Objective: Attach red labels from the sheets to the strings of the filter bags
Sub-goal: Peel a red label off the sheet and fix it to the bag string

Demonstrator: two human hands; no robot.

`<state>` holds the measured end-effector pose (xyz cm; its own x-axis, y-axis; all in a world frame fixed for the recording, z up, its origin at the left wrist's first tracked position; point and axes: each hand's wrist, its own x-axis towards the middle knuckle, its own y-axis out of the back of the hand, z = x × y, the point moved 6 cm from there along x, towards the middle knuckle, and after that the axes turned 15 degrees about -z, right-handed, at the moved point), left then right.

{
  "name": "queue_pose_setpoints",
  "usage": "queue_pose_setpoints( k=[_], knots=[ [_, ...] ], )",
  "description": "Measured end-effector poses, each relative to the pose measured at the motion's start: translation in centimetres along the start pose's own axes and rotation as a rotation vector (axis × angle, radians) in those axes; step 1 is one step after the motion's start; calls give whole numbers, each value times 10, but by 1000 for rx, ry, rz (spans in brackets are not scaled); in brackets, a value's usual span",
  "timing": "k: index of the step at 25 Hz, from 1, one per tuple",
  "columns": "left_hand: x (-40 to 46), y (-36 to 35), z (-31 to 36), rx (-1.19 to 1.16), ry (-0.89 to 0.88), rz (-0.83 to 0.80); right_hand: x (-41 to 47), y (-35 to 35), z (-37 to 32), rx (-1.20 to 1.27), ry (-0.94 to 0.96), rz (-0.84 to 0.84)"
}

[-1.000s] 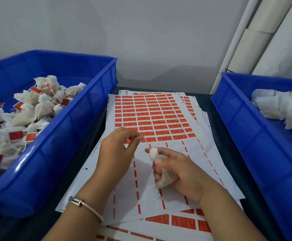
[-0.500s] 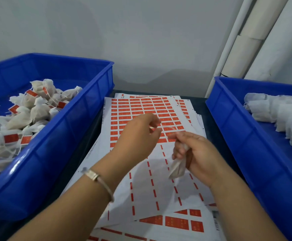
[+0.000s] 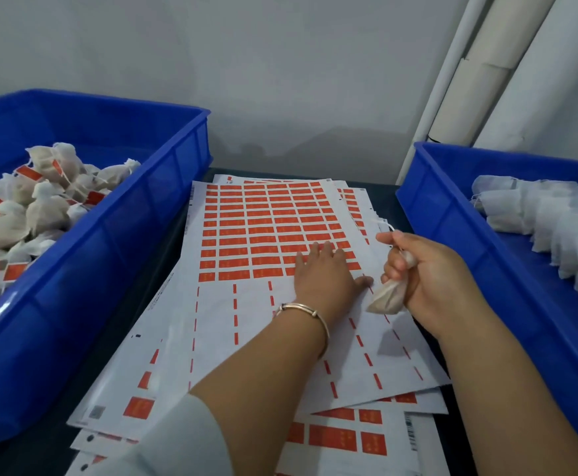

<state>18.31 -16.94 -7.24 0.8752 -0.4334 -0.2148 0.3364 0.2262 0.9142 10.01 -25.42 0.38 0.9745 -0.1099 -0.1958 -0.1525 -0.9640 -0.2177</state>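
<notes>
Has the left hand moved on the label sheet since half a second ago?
Yes. The left hand dropped flat onto the label sheet, toward its right edge.

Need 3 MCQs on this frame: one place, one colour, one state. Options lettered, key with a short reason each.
1. Where do the bags with red labels lie?
A. left bin
B. right bin
C. on the sheets

2. What colour are the bins?
A. green
B. blue
C. grey

3. What is the left hand doing?
A. gripping a bag
B. lying flat on the label sheet
C. reaching into a bin

Key:
1 A: the labelled bags fill the left bin.
2 B: the right bin is blue too.
3 B: the left hand rests with straight fingers on the label sheet; the right hand grips a filter bag.
</notes>
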Motion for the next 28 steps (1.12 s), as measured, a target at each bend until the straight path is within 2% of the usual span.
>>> queue_pose_setpoints(
  k=[5, 9, 12, 15, 18, 22, 25, 28],
  knots=[
    [-9, 7, -19, 45, -55, 12, 10, 4, 14, -27, -41, -7],
    [-26, 4, -31, 67, -69, 23, 18, 8, 35, -147, -119, -3],
    [-34, 5, -33, 60, -53, 35, 23, 11, 50, -229, -165, 61],
    [-40, 5, -33, -10, -36, 71, 25, 20, 50, -492, -105, 198],
    [-48, -2, -35, -67, -51, 86, 27, 24, 51, -662, -96, 178],
    [-49, 1, -38, -186, -73, 114, 28, 24, 56, -531, -189, 45],
    [-52, 5, -37, -327, -115, 116, 27, 19, 52, -547, -165, -27],
    [-58, 11, -33, -412, -148, 171, 27, 19, 51, -426, -120, -51]
  ],
)
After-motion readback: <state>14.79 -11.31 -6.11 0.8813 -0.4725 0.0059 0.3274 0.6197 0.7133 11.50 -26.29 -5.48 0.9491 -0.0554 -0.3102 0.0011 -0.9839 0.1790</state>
